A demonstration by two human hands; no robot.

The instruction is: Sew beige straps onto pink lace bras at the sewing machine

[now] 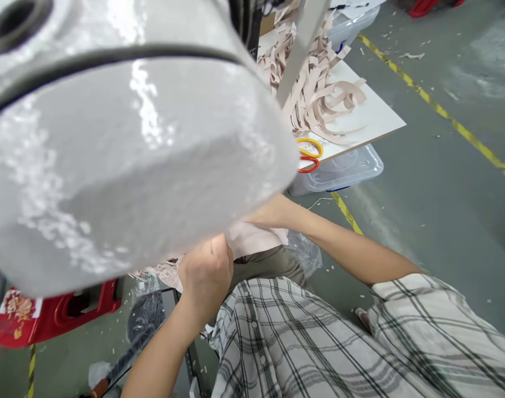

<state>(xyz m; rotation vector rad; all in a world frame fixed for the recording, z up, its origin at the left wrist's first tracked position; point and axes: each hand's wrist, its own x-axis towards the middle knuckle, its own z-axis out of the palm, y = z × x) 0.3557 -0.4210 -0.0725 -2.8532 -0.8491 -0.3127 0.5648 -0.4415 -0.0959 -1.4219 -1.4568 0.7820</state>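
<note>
A large glossy grey machine head (169, 160) fills the upper left and hides much of the space where my hands are. Just under its lower edge, my left hand (208, 265) is closed in a fist at the side of a pale pink sheet of material (258, 239), gripping its edge. My right hand (266, 213) reaches in from the right and lies over the sheet's far part. The machine covers its fingers, so their hold cannot be made out.
Pale pink strips (314, 99) are heaped on a white board (372, 119), beside scissors with yellow and red handles (312, 148). A clear plastic box (352, 168) is below. A red stool (65, 318) stands at lower left. Yellow tape (435, 105) and scraps mark the floor.
</note>
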